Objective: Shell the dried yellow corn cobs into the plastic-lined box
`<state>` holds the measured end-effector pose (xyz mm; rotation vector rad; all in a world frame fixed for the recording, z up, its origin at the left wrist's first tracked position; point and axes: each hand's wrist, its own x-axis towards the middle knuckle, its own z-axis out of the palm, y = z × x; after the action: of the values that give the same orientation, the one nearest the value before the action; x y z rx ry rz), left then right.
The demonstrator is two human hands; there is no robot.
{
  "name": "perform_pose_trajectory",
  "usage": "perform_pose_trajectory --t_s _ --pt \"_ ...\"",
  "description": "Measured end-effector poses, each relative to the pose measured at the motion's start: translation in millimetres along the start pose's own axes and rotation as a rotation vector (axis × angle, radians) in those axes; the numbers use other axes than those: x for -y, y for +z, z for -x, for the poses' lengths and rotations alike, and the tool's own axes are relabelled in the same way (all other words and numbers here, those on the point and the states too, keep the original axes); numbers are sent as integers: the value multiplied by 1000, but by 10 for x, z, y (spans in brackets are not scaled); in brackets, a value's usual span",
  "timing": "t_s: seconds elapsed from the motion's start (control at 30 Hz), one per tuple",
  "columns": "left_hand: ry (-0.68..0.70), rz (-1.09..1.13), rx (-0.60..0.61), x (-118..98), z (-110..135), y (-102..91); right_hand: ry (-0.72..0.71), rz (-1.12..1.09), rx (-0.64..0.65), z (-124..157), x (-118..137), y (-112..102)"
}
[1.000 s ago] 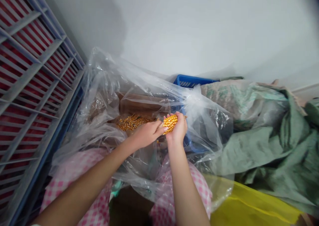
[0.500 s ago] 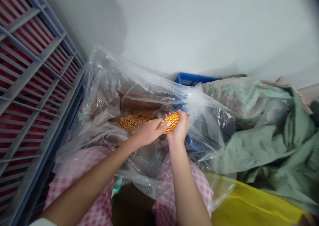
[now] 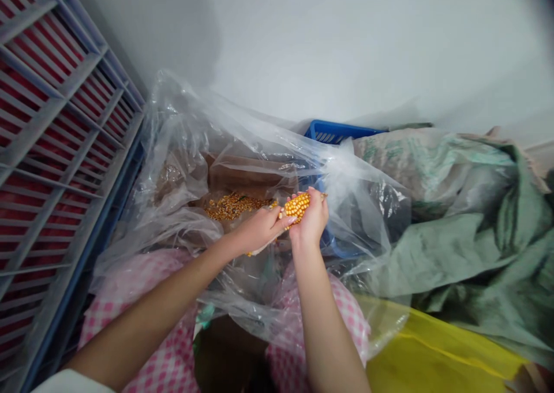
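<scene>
Cob (image 3: 296, 204) is gripped by right hand (image 3: 310, 223), fingers closed; left hand (image 3: 259, 231) thumb pressed on it. Kernels (image 3: 231, 206) lie just beyond left hand, in bag (image 3: 182, 150).

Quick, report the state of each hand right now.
Left hand: closed on the corn cob, thumb against its kernels.
Right hand: closed around the same corn cob.
</scene>
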<state>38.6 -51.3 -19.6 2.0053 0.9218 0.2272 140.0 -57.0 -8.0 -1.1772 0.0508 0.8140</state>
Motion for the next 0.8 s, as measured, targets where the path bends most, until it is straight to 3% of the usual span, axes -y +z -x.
perform_pose_trajectory --t_s 0.27,0.7,0.8 --pt "-10 71 38 21 19 -107 28 -51 11 3 56 -15" --pt "-84 477 193 -41 17 -136 163 -75 -15 -56 124 -23" --pt "-82 610 170 -21 9 -142 189 -83 -19 -60 159 -18"
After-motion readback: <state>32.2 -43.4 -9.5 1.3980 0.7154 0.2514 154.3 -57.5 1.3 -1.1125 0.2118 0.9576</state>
